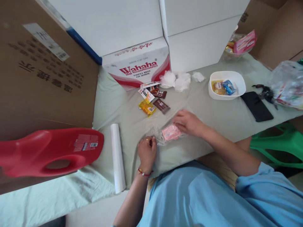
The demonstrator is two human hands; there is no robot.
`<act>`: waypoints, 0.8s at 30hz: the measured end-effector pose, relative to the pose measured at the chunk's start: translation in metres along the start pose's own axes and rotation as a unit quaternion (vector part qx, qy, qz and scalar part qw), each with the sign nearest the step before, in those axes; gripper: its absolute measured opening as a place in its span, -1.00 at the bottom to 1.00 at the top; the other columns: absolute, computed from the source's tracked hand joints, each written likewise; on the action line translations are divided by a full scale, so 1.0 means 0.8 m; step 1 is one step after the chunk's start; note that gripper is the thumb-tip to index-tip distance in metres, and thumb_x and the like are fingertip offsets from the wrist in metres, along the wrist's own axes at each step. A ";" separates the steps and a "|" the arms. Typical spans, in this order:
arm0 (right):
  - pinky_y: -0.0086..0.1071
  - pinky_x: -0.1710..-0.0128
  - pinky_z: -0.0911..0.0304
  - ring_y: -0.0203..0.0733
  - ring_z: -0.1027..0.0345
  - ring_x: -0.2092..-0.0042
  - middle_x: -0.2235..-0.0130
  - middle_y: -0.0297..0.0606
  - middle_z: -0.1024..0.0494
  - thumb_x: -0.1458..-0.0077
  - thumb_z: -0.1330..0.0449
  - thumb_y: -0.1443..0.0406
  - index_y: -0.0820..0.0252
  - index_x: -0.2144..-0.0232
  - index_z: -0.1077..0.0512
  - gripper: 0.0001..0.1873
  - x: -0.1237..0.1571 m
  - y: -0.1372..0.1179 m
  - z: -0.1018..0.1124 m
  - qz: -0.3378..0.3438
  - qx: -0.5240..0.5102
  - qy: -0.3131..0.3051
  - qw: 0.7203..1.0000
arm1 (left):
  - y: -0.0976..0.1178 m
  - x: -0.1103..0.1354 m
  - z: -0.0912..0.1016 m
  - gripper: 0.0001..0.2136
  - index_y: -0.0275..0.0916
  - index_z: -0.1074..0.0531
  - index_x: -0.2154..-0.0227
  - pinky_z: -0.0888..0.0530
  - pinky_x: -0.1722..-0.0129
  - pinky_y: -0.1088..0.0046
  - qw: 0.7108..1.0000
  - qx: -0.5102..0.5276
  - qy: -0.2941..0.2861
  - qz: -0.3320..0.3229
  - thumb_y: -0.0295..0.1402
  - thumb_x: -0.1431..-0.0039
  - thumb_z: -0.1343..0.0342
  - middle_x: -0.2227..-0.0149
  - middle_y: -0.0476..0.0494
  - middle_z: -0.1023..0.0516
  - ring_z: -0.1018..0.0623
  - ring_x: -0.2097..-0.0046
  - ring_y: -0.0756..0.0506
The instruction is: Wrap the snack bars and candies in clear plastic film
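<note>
A small pink packet (171, 132) lies on the cloth in front of me, in or on a clear plastic bag (162, 140). My left hand (147, 153) rests at the left end of that bag, its fingers closed on the thin plastic. From the right, my right hand (189, 122) reaches over the pink packet, with thumb and fingers closed at its right end. Just beyond lie a yellow snack packet (147, 108), brown packets (161, 106) and a white packet (146, 95).
A white plastic roll (117, 157) and a red jug (80, 151) are at left. Crumpled white plastic (182, 82) lies before the Wahaha box (139, 64). Rightward are a white tub (227, 96) with small packets, a black phone (257, 106) and a filled clear bag (287, 83).
</note>
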State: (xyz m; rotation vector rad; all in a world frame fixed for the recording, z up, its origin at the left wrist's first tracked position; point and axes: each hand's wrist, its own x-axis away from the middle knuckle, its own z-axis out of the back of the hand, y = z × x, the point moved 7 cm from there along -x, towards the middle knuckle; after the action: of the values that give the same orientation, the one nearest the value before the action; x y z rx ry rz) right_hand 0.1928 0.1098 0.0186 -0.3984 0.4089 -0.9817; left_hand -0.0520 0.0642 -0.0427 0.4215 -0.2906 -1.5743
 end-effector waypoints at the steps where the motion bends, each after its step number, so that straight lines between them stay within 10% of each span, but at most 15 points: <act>1: -0.26 0.03 -0.24 -0.07 -0.34 0.06 0.12 -0.11 -0.54 -0.36 -0.21 0.31 0.16 0.14 -0.63 -0.83 -0.005 -0.012 -0.014 0.035 -0.032 -0.026 0.999 | -0.002 -0.001 0.000 -0.68 -0.16 -0.51 0.42 -0.32 0.29 0.30 1.000 0.010 -0.003 0.008 -0.18 -0.39 0.02 0.46 -0.13 -0.53 -0.50 0.34 -0.18; 9: -0.35 0.11 -0.19 -0.15 -0.40 0.10 0.12 -0.16 -0.57 -0.35 -0.27 0.30 0.15 0.17 -0.67 -0.85 -0.017 -0.015 -0.067 0.012 -0.106 -0.082 0.991 | 0.033 0.045 0.085 -0.86 -0.19 -0.54 0.15 -0.43 -0.05 0.15 0.968 0.015 0.236 -0.081 -0.38 -0.33 -0.10 0.17 -0.24 -0.59 -0.54 0.04 -0.22; 14: -0.33 0.10 -0.19 -0.12 -0.39 0.09 0.11 -0.14 -0.57 -0.37 -0.24 0.27 0.14 0.14 -0.68 -0.81 -0.013 -0.020 -0.062 0.001 -0.084 -0.081 0.993 | 0.119 0.069 0.060 -0.60 -0.08 -0.53 -0.08 -0.38 -0.06 0.19 0.947 0.024 0.100 -0.303 -0.57 -0.27 -0.05 0.03 -0.18 -0.69 -0.60 -0.04 -0.19; 19: -0.37 0.12 -0.22 -0.17 -0.39 0.13 0.14 -0.13 -0.55 -0.36 -0.24 0.32 0.20 0.13 -0.69 -0.80 -0.011 -0.017 -0.066 -0.003 -0.098 -0.085 0.992 | 0.111 0.034 0.011 -0.58 -0.15 -0.53 -0.15 -0.32 -0.02 0.07 0.981 -0.045 0.000 -0.190 -0.54 -0.31 -0.02 -0.06 -0.25 -0.70 -0.56 -0.13 -0.31; 24: -0.37 0.08 -0.24 -0.18 -0.40 0.13 0.12 -0.11 -0.55 -0.37 -0.22 0.35 0.22 0.03 -0.67 -0.76 -0.010 -0.016 -0.068 -0.001 -0.107 -0.094 0.990 | 0.055 0.008 0.018 -0.70 -0.19 -0.59 -0.06 -0.30 -0.12 -0.08 0.994 -0.073 0.017 -0.074 -0.35 -0.38 -0.05 -0.11 -0.35 -0.65 -0.49 -0.18 -0.41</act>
State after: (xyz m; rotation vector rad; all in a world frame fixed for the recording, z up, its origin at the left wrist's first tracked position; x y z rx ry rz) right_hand 0.1523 0.1031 -0.0202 -0.6805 0.3444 -0.8968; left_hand -0.0186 0.0544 -0.0111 0.3619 -0.1181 -1.7181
